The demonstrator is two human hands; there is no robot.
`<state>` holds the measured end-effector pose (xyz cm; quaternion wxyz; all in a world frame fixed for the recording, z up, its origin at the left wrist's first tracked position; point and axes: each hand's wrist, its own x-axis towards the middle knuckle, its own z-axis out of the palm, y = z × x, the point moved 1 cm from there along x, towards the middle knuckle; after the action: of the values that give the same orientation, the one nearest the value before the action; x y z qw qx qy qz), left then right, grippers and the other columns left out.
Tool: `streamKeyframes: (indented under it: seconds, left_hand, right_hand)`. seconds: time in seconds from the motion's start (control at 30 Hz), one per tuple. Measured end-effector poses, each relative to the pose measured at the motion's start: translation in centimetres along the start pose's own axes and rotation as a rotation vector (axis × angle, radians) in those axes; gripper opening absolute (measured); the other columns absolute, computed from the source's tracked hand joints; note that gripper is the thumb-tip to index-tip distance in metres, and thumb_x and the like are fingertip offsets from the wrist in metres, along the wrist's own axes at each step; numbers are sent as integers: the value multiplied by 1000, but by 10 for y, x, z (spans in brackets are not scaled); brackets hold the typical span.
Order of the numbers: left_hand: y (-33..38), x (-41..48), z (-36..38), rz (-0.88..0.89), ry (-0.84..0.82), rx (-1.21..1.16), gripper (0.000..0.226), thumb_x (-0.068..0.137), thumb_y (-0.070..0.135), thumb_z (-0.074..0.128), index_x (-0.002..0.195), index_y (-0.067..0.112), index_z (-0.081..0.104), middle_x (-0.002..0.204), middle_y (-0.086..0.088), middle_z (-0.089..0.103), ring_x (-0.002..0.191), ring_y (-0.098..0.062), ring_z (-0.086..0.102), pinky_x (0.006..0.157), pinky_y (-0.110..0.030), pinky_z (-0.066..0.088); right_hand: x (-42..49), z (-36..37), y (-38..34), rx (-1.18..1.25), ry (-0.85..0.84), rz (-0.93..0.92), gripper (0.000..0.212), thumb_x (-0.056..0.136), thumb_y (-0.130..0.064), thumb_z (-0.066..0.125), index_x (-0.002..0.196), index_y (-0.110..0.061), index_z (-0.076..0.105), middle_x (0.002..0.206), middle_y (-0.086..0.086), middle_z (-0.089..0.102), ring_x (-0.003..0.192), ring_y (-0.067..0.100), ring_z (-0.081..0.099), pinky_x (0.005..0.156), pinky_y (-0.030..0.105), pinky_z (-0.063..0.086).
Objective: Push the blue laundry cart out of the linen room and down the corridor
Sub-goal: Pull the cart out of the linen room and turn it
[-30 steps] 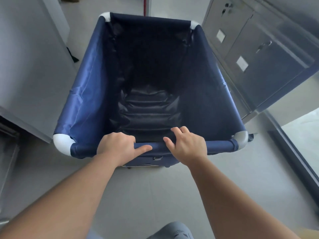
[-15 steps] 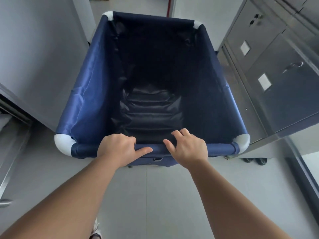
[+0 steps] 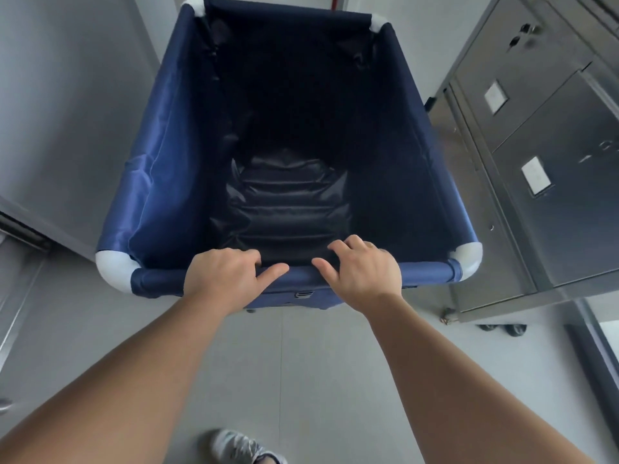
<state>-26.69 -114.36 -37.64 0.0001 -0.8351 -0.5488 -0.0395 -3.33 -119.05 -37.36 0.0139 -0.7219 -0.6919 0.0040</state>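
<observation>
Blue laundry cart [image 3: 160,155] fills the centre of the frame, bag empty, dark liner at the bottom. Left hand [image 3: 224,279] and right hand [image 3: 363,277] both on the near rail [image 3: 160,282], lower centre, side by side. Left grip: fingers curled over the rail into the bag, thumb lying along the top, clenched on it. Right grip: same hold, fingers hooked over the rail. White corner caps [image 3: 114,269] at the frame ends. Steel cabinet [image 3: 542,182] just beside the cart at right; grey panel [image 3: 67,112] at left. Shoe [image 3: 241,447] on the floor [image 3: 301,380], bottom centre.
</observation>
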Motion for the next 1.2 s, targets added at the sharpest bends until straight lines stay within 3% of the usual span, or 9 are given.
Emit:
streamKeyframes:
  seconds: [0.17,0.3,0.53,0.63,0.73,0.8,0.9,1.2]
  left_hand:
    - [-5,33,2,-11,-6,23,87,77,85,1,84,28,66,72,5,65,64,-22,59,51,-31,31]
    - [-8,59,3,-27,-1,54,84,80,83,4,76,25,64,62,3,61,55,-23,50,49,-30,26]
    - [-10,97,9,-127,-20,53,81,85,79,8,74,25,68,55,3,60,51,-21,54,47,-28,31]
    - [-11,109,10,-175,11,4,76,85,79,13,85,27,69,74,6,67,63,-19,61,52,-32,44]
    - [-12,126,9,-174,65,-66,74,82,80,27,110,25,67,115,6,68,98,-21,64,62,-35,49]
    - [-15,138,8,-170,44,-83,79,80,81,31,121,23,65,135,0,60,117,-25,58,81,-43,51]
    - [-19,156,6,-185,6,-64,83,80,82,29,131,25,60,146,-4,52,129,-27,51,107,-47,41]
    - [-39,219,9,-213,-35,-58,85,80,83,23,130,27,63,141,2,58,121,-23,57,92,-42,47]
  right_hand:
    - [38,3,9,22,22,-38,71,91,-73,17,117,-26,64,103,-1,64,91,24,61,70,38,45]
    - [65,4,15,42,38,-60,74,90,-73,16,111,-25,67,97,-1,64,86,25,61,66,36,43]
    - [109,7,29,53,-7,-121,74,89,-75,16,108,-25,67,96,-2,64,85,24,60,67,37,44]
    - [128,8,35,66,-20,-155,74,88,-77,17,110,-26,66,96,-3,63,85,23,60,66,36,41]
    - [149,8,43,74,-54,-215,78,82,-84,17,115,-28,61,101,-5,62,91,21,59,68,35,42]
    - [163,7,46,78,-67,-235,80,79,-86,17,118,-30,59,105,-6,61,96,20,58,72,36,44]
    - [186,6,48,81,-60,-233,82,79,-86,18,124,-30,58,113,-7,61,102,20,56,77,37,47]
    - [260,6,49,58,-78,-219,87,77,-86,14,134,-33,52,150,-8,46,136,15,40,86,37,48]
